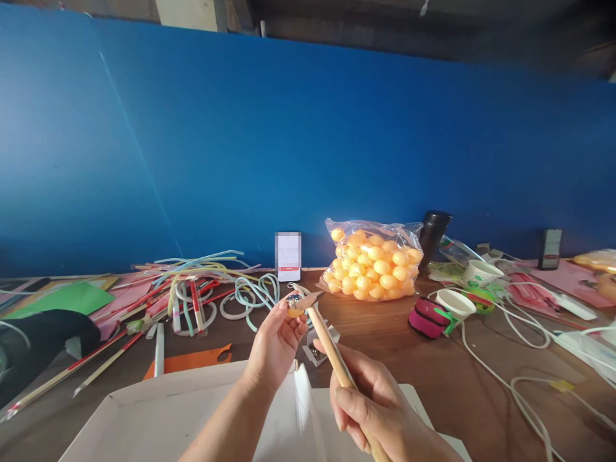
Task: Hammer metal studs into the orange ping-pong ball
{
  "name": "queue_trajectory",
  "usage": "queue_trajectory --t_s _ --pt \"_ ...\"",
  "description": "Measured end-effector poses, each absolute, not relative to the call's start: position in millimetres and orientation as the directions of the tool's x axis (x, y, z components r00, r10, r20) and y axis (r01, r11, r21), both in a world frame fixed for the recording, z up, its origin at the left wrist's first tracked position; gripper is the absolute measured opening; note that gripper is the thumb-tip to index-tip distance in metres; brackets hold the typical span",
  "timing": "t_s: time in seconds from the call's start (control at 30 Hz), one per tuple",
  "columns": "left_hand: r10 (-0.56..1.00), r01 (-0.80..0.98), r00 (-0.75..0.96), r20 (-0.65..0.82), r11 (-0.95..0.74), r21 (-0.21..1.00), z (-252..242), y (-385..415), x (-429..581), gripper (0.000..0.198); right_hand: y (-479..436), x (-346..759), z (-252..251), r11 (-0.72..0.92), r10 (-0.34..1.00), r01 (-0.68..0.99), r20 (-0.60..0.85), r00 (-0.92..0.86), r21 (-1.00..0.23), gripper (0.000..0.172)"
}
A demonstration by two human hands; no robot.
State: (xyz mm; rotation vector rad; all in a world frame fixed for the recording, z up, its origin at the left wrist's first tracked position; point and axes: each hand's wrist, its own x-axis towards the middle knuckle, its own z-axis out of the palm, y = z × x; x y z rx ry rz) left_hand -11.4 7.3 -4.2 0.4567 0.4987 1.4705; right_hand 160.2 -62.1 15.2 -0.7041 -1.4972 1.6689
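Observation:
My left hand point(276, 343) pinches a small orange ball-like piece point(294, 313) with its fingertips; something dark and shiny shows on its top, too small to make out. In my right hand point(373, 401) is a hammer point(332, 346), gripped by its wooden handle. The pointed head lies against or just in front of the orange piece; I cannot tell if they touch. Behind the handle, a small open white box point(315, 351) holds tiny shiny metal bits. White board or paper point(192, 401) lies below both forearms.
A clear bag of orange balls point(373, 266) stands at the back, beside a black bottle point(434, 234). A phone point(289, 256) leans upright near the blue partition point(308, 141). Tubes and sticks point(192, 289) clutter the left. Paper cups point(455, 305), a magenta pouch point(427, 317) and white cables point(491, 369) lie right.

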Motion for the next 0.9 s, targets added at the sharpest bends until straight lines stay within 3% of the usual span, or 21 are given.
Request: queue_trajectory --t_s 0.2,0.33,0.5,0.9 --pt "0.999 -0.787 0.026 -0.026 0.036 0.616 -5.6 7.9 -10.3 0.025 -61.1 158.8 15.4 -0.033 0.847 -0.034 -0.01 -0.531 -0.999 0.049" --pt "0.999 -0.775 0.031 -0.018 0.036 0.631 -5.9 7.1 -9.6 0.025 -60.7 158.2 13.8 -0.005 0.84 -0.094 0.047 -0.541 -0.996 0.052" --pt "1.0 -0.766 0.017 -0.016 0.024 0.642 -5.3 6.5 -9.4 0.024 -60.2 158.8 12.1 -0.014 0.852 -0.03 0.004 -0.523 -0.999 0.048" --pt "0.998 -0.778 -0.012 -0.055 0.025 0.628 -6.9 8.9 -9.7 0.02 -59.3 159.7 12.5 -0.028 0.857 -0.072 0.013 -0.516 -0.997 0.053"
